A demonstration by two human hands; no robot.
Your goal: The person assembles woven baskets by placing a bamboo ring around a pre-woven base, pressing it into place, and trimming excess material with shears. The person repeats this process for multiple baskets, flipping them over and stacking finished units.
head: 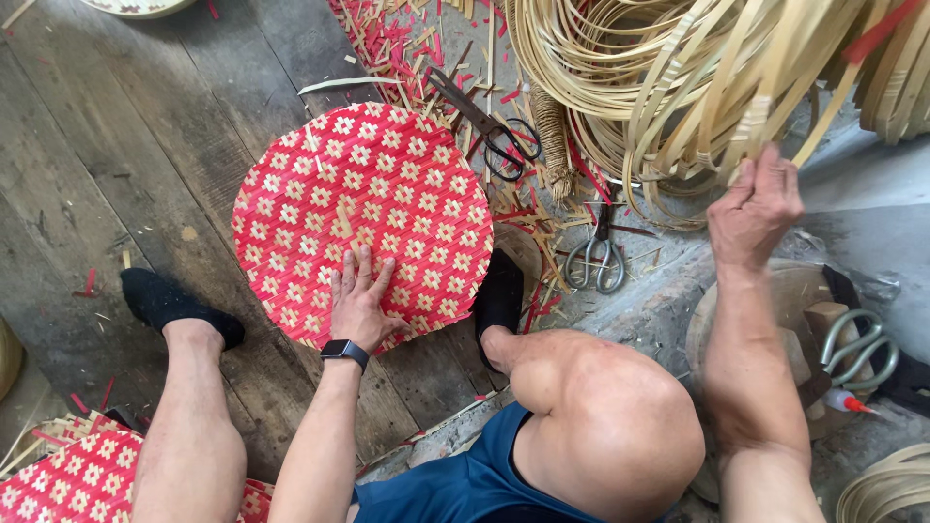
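- Left hand (pixel 360 295): grip released, palm down and fingers spread flat on the near edge of the round red-and-cream woven mat (pixel 363 218); a dark watch (pixel 345 351) sits on the wrist.
- Round woven mat: lies flat on the grey plank floor (pixel 126 155), between the person's two black-socked feet; the right foot (pixel 499 295) touches its right rim, the left foot (pixel 170 302) stands apart from its lower-left rim.
- Right hand (pixel 754 208): raised to the right of the mat, well apart from it, grip closed on pale bamboo strips (pixel 775 111) that hang from a large coiled bundle (pixel 639 68).
- Black scissors (pixel 489 126): lie just past the mat's upper-right rim, among red and cream strip offcuts (pixel 407 39).
- Metal-handled shears (pixel 596 257): on the floor right of the mat, near the right foot.
- Open room: bare planks lie left of and above-left of the mat; its right and upper sides are crowded with cuttings and tools.
- Second woven piece (pixel 68 479): same red-and-cream pattern, below-left of the mat, beside the left leg.
- Wooden block (pixel 804 320) with looped metal handles (pixel 857 349): far right of the mat, under the right forearm.
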